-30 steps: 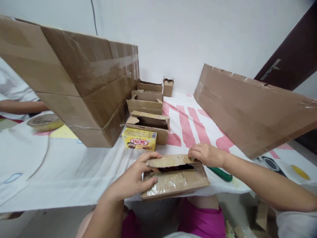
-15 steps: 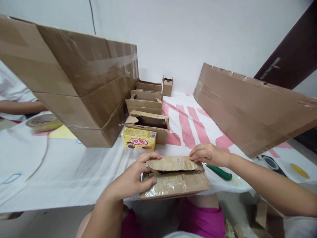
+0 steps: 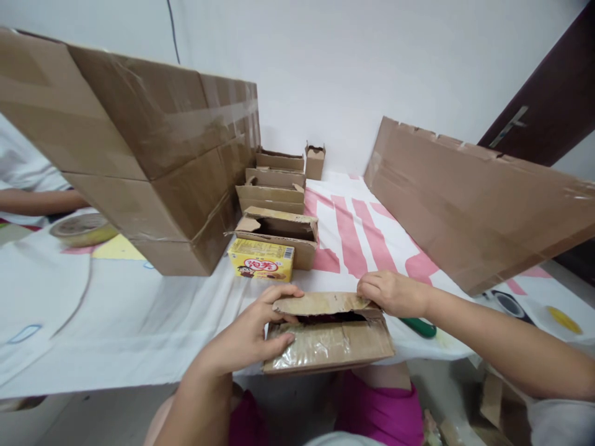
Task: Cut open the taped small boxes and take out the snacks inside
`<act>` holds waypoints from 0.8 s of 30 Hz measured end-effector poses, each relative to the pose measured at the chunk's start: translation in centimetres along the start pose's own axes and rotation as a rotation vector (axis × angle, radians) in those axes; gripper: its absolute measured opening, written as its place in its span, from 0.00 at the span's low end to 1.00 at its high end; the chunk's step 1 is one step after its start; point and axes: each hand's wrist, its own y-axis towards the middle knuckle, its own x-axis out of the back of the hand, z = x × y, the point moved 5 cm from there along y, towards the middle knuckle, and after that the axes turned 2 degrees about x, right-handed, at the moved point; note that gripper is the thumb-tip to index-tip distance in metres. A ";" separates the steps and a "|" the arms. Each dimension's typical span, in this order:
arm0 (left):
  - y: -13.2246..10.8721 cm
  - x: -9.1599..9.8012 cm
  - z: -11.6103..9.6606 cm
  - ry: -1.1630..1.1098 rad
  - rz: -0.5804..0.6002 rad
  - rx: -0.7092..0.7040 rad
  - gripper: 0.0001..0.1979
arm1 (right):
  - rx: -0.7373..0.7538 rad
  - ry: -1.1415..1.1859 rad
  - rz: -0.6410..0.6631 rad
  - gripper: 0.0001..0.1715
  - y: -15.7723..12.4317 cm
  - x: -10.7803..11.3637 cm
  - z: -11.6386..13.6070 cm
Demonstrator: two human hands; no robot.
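Observation:
A small cardboard box lies at the table's front edge, with shiny tape on its near face and a dark gap under its raised far flap. My left hand grips the box's left end, thumb on the near face and fingers at the flap. At the right end, my right hand pinches the flap's corner with bent fingers. Just beyond the box stands a yellow printed snack box. A green-handled tool lies beside my right hand, its front part hidden.
Open cardboard boxes stand in a row behind the yellow one. Stacked taped cartons rise on the left, a cardboard panel on the right. A tape roll sits at far left, near another person's arm.
My right hand has closed on the flap's right corner and lifted it, so the dark gap is wider. More of the green tool is covered. My left hand has stayed put.

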 end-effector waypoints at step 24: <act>0.3 6.6 -5.3 0.258 -0.467 0.107 0.08 | -0.409 0.489 -0.379 0.19 -7.4 -3.4 0.8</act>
